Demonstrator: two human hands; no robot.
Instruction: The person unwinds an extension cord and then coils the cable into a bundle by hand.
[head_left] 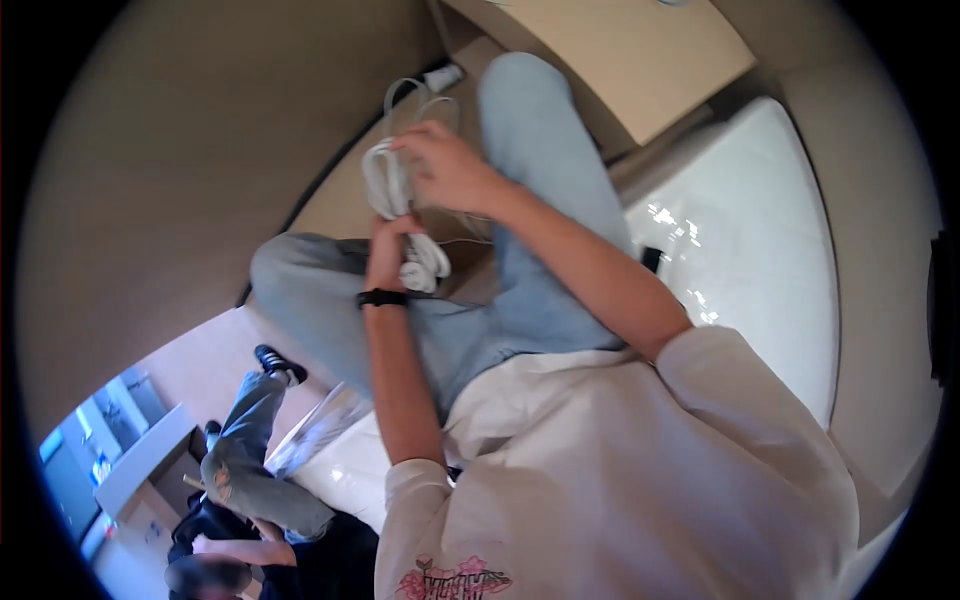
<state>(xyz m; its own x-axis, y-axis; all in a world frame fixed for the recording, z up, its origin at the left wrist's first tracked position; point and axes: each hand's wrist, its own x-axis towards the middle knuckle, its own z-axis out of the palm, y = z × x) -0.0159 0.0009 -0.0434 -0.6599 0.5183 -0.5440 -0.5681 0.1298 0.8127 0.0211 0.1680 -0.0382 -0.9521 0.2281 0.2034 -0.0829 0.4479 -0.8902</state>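
A white cable (384, 180) is gathered into a long looped bundle above my lap. My left hand (392, 240), with a black band on its wrist, is closed around the middle of the bundle, and folded loops hang out below it near my thigh. My right hand (445, 168) is at the upper loops from the right, its fingers bent and touching or very near the cable; their exact contact is blurred. Thin loose strands run up from the bundle toward a white plug-like piece (443, 77) by the panel.
A light wooden surface (640, 60) is at the upper right. A glossy white surface (750, 240) lies right of my legs, with a small black object (651, 260) on it. A brown panel (200, 150) rises at left. Another person (290, 500) sits at the lower left.
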